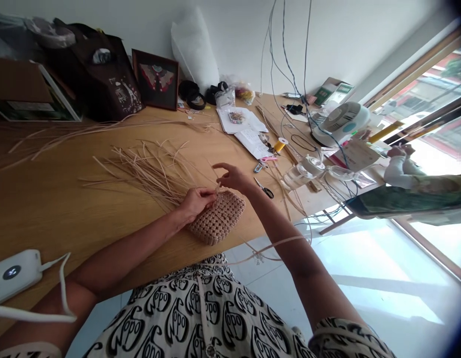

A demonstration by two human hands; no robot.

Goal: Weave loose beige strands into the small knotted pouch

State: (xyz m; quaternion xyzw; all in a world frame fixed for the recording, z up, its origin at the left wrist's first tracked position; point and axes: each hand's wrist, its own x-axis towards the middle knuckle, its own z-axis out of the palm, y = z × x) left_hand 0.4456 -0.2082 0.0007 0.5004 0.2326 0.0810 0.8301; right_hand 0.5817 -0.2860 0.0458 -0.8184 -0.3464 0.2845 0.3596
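A pinkish-tan woven piece, knotted in a tight grid like a small basket or bag, rests near the table's front edge. My left hand pinches its upper left edge between thumb and fingers. Just above that edge, my right hand has its index finger stretched out to the left. Its other fingers are curled around a pale strand at the rim; the exact grip is partly hidden. Long loose strands fan out to the left behind my left hand. Another strand loops across my right forearm.
Black-handled scissors lie right of my right hand. Beyond are a yellow spool, papers, a white fan and hanging cables. A power bank lies front left. Another person is at the far right.
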